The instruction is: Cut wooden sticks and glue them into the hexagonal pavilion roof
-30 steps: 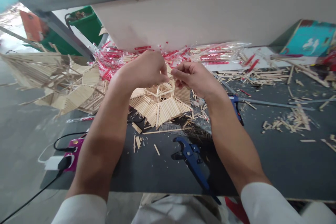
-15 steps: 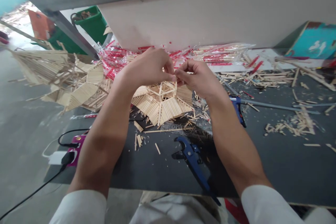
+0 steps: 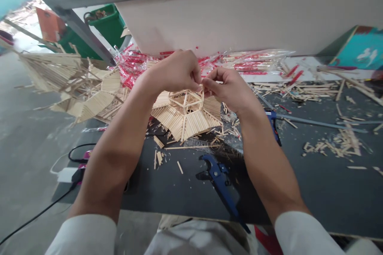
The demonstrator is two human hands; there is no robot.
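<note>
A model built of thin wooden sticks (image 3: pixel 199 124) stands on the dark table, with a sloping, many-sided roof and a small open frame (image 3: pixel 186 99) on top. My left hand (image 3: pixel 183 72) reaches over this frame from the left, thumb and fingers pinched together. From the right, my right hand (image 3: pixel 224 87) meets it with its own pinch, curled fingers close above the frame's right corner. An upright stick shows just under the touching fingertips. Whatever lies between the fingers is too small and covered to make out.
A blue cutter (image 3: pixel 220 183) lies in front of the model. Behind it are red-marked plastic bags of sticks (image 3: pixel 251 61). A blue glue gun (image 3: pixel 273 123) and stick scraps (image 3: pixel 335 145) lie to the right. Another stick model (image 3: pixel 89 99) and a power strip (image 3: pixel 67 175) are at left.
The view has shifted slightly, so the scene sits a little further right. Both hands keep their pinch at the frame's top corner; little else differs.
</note>
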